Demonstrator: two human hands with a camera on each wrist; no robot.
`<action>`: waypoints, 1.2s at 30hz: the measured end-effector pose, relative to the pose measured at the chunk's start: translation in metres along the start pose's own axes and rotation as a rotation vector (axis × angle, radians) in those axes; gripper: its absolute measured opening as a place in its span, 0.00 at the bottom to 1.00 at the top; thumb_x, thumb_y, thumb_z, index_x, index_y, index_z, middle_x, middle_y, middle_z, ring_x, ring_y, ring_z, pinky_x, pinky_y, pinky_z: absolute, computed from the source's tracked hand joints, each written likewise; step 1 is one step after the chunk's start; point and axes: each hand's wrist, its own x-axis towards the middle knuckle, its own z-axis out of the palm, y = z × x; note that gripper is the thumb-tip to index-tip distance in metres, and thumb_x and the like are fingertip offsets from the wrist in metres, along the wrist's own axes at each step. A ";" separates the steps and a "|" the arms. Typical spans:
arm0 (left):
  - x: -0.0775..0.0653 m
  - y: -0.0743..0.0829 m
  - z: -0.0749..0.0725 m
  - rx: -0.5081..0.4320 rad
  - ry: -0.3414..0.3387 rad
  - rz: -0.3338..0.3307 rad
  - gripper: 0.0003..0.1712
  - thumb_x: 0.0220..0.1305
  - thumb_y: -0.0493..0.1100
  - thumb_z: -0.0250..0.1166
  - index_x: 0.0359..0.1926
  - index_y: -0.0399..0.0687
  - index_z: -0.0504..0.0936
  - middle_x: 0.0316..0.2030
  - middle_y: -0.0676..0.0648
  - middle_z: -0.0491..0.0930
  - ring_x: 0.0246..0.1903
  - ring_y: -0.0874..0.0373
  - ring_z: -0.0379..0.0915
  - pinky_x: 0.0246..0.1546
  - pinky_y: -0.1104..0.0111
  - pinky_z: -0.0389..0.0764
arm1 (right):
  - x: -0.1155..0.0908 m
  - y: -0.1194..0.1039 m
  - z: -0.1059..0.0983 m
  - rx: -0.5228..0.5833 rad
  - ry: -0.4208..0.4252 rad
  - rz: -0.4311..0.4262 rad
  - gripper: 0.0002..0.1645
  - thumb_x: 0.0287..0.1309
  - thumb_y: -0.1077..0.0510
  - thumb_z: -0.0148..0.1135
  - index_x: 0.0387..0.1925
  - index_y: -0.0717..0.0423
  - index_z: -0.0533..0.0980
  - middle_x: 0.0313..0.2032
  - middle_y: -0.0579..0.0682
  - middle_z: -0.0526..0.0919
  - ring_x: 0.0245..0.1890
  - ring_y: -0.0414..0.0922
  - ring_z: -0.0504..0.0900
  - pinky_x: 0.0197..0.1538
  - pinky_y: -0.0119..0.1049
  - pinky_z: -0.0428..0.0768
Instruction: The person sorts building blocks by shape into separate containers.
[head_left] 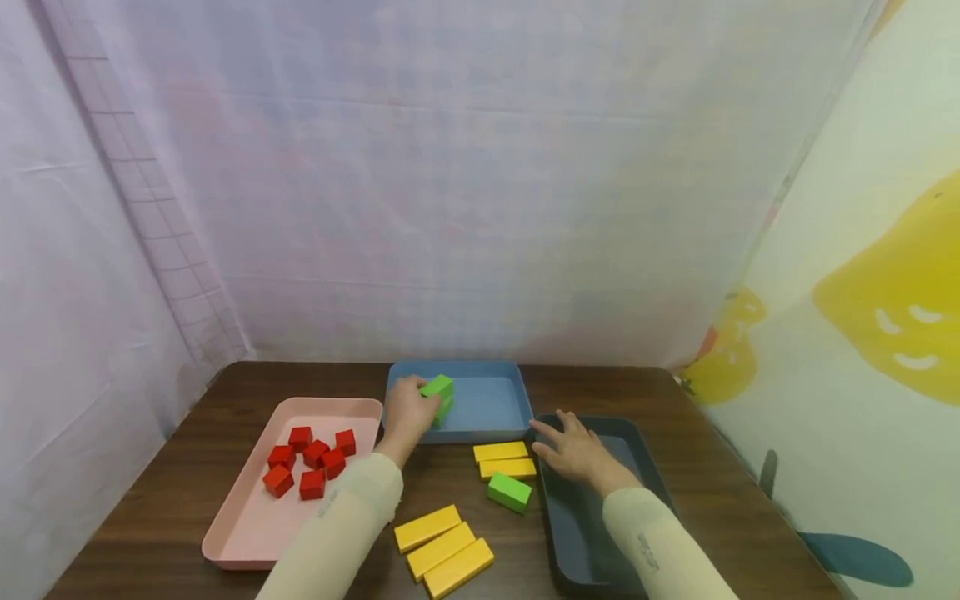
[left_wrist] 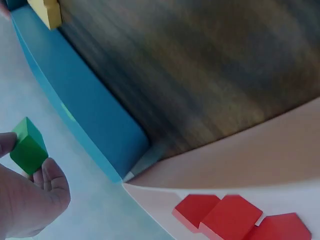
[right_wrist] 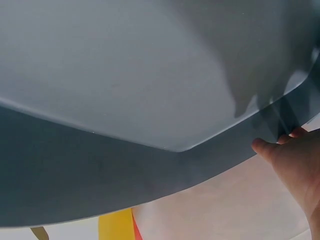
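My left hand [head_left: 410, 414] pinches a green block [head_left: 437, 387] between thumb and fingers, over the left end of the blue tray [head_left: 491, 404]. More green shows just below it in the head view, partly covered by the fingers; whether that is a separate block I cannot tell. In the left wrist view the held green block [left_wrist: 30, 146] is seen against the pale wall. My right hand [head_left: 577, 450], fingers spread and holding nothing, is over the upper left part of the dark grey tray [head_left: 592, 546]; contact with its rim is unclear.
A pink tray [head_left: 243, 525] with several red cubes [head_left: 316, 453] stands at the left. On the wooden table lie a loose green block [head_left: 510, 492], two yellow blocks [head_left: 504, 461] behind it and several more yellow blocks [head_left: 442, 552] in front. Fabric walls enclose the back and sides.
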 end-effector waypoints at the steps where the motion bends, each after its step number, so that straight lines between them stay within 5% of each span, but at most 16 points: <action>1: 0.003 -0.002 -0.001 0.009 0.018 -0.003 0.18 0.55 0.38 0.66 0.47 0.33 0.83 0.40 0.39 0.78 0.36 0.48 0.74 0.35 0.59 0.78 | 0.000 -0.001 0.000 -0.004 0.000 0.000 0.33 0.74 0.41 0.46 0.74 0.48 0.63 0.73 0.71 0.51 0.73 0.69 0.47 0.66 0.71 0.51; 12: 0.014 -0.014 -0.002 0.005 0.042 -0.128 0.20 0.60 0.40 0.64 0.51 0.30 0.81 0.46 0.35 0.76 0.41 0.45 0.74 0.39 0.58 0.79 | 0.000 -0.007 0.001 -0.006 -0.001 0.007 0.32 0.74 0.41 0.46 0.73 0.48 0.63 0.73 0.70 0.51 0.73 0.69 0.47 0.67 0.70 0.52; 21: 0.016 -0.024 0.004 0.075 0.087 -0.142 0.18 0.58 0.40 0.67 0.44 0.28 0.82 0.42 0.33 0.76 0.39 0.44 0.73 0.39 0.56 0.77 | 0.000 -0.011 0.001 -0.002 -0.007 -0.005 0.32 0.74 0.42 0.46 0.73 0.48 0.63 0.73 0.70 0.51 0.73 0.69 0.47 0.66 0.70 0.51; 29: 0.015 -0.029 0.006 0.115 0.033 -0.158 0.21 0.60 0.44 0.70 0.44 0.28 0.79 0.38 0.33 0.78 0.36 0.45 0.74 0.35 0.54 0.77 | 0.000 -0.013 0.001 0.004 -0.009 -0.011 0.32 0.74 0.42 0.46 0.73 0.48 0.63 0.73 0.70 0.51 0.73 0.69 0.47 0.67 0.70 0.51; 36: 0.012 -0.023 0.004 0.109 0.011 -0.123 0.26 0.64 0.46 0.67 0.57 0.33 0.76 0.50 0.33 0.77 0.45 0.42 0.74 0.42 0.52 0.76 | 0.005 -0.010 0.003 -0.003 -0.008 -0.006 0.32 0.75 0.42 0.46 0.74 0.48 0.63 0.73 0.70 0.50 0.73 0.68 0.47 0.67 0.70 0.51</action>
